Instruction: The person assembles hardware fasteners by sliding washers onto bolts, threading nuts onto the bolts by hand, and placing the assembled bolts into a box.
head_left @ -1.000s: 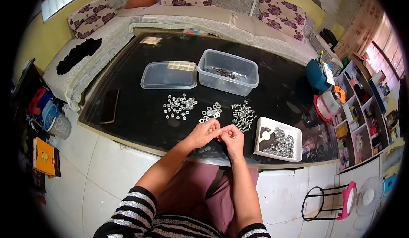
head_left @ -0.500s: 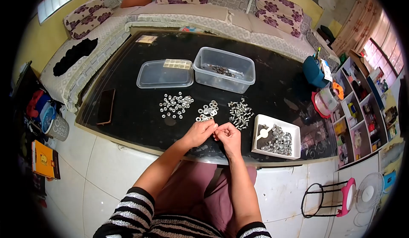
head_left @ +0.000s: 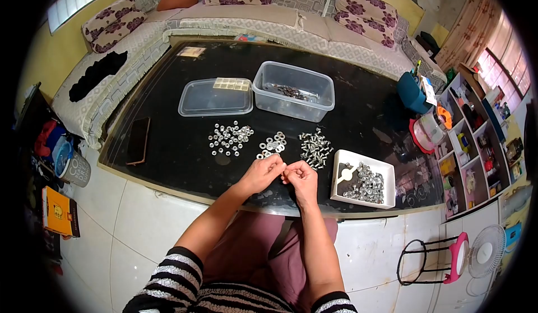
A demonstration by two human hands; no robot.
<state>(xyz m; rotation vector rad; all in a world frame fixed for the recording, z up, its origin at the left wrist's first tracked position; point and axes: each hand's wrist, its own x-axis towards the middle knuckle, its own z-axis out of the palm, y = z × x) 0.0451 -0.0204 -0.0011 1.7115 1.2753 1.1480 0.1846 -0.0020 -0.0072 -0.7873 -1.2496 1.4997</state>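
Note:
My left hand and my right hand meet fingertip to fingertip above the black table near its front edge. Both are pinched closed; what lies between the fingertips is too small to make out. Just beyond them is a small pile of flat washers. Small metal nuts are spread to its left, and short bolts lie heaped to its right. A white box right of my right hand holds many shiny metal pieces.
A clear plastic tub with dark small parts stands behind the piles, its lid to the left. A phone lies at the left. A teal holder and a lidded jar are at the right.
The whole view has shifted slightly, so the table and its contents appear a little further left and up. My hands stay pinched together, with little movement.

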